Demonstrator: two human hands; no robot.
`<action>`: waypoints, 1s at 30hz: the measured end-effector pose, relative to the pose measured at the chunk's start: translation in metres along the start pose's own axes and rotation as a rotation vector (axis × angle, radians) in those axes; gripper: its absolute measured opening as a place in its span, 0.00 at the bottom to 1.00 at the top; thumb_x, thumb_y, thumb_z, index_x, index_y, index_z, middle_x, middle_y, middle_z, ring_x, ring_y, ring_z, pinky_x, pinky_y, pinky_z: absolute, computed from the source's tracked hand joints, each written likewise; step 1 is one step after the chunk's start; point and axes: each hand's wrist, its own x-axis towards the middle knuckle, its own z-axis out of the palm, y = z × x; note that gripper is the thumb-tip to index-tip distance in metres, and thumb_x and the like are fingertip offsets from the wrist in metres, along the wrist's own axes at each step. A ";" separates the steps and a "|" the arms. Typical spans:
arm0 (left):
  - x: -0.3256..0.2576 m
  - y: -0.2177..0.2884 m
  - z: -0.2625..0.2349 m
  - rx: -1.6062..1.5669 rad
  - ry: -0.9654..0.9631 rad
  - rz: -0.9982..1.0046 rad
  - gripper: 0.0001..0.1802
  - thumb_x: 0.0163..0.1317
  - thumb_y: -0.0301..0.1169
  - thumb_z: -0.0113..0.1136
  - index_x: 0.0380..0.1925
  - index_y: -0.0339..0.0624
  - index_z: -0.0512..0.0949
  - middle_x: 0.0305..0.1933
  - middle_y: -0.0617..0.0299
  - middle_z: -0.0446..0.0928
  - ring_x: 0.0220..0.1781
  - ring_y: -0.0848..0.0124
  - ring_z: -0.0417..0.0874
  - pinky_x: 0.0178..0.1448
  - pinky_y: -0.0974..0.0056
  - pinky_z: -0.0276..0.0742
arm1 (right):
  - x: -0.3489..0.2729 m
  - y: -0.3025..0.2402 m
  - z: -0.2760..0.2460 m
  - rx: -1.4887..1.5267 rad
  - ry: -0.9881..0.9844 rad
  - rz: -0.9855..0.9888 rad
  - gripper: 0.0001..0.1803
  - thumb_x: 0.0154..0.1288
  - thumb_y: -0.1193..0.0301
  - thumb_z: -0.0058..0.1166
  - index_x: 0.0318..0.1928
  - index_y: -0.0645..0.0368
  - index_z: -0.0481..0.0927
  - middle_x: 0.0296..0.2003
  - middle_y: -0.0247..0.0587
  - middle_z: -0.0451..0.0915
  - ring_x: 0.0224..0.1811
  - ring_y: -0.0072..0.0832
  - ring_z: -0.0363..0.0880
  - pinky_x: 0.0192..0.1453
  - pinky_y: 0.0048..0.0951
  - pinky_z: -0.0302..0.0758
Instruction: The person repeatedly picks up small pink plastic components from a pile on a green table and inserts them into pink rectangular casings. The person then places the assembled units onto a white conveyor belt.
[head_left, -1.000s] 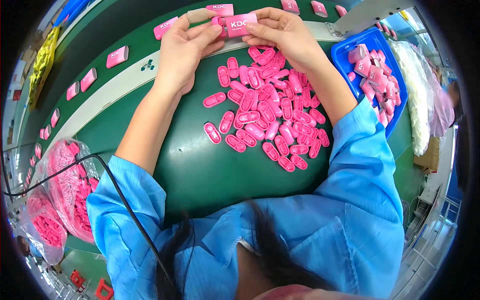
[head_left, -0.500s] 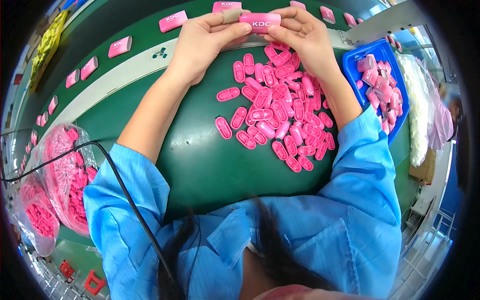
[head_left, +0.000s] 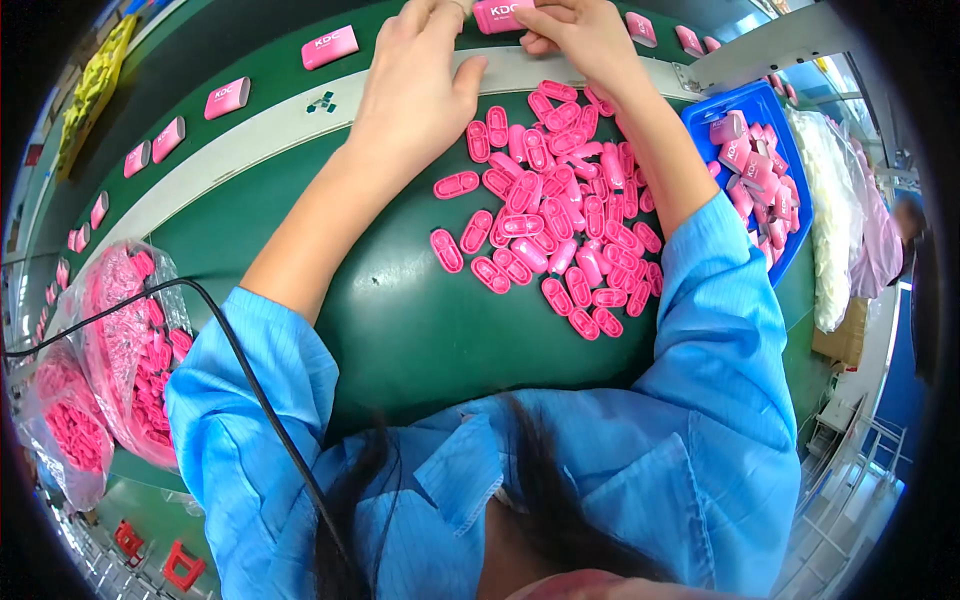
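While pinched: pink case (head_left: 503, 14), both hands.

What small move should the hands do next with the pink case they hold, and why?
Probably set the pink case down on the dark green belt. Both the left hand and the right hand hold it at the belt's edge, and similar pink cases lie spaced along that belt, so a free place seems near.

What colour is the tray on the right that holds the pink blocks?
The rectangular plastic tray is bright blue, seen best in the head view.
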 end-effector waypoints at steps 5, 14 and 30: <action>0.002 -0.005 -0.013 -0.183 -0.334 0.417 0.19 0.61 0.19 0.60 0.53 0.37 0.83 0.53 0.51 0.85 0.54 0.50 0.85 0.65 0.53 0.80 | 0.038 0.009 -0.016 -0.568 0.254 -0.325 0.17 0.69 0.69 0.63 0.52 0.67 0.84 0.42 0.51 0.87 0.43 0.38 0.88 0.49 0.36 0.83; 0.004 0.000 -0.029 -0.150 -0.546 0.163 0.17 0.61 0.21 0.63 0.51 0.35 0.84 0.39 0.51 0.84 0.40 0.54 0.85 0.49 0.58 0.82 | 0.009 0.005 -0.040 -0.700 0.197 -0.173 0.14 0.69 0.67 0.63 0.47 0.65 0.85 0.43 0.51 0.88 0.38 0.40 0.88 0.46 0.35 0.84; -0.003 -0.019 0.010 -1.193 -0.260 -0.772 0.20 0.74 0.28 0.60 0.60 0.25 0.77 0.53 0.50 0.84 0.54 0.64 0.89 0.60 0.65 0.86 | -0.078 -0.033 0.020 -0.084 0.010 -0.314 0.12 0.72 0.79 0.59 0.53 0.66 0.78 0.43 0.39 0.86 0.43 0.23 0.87 0.46 0.24 0.83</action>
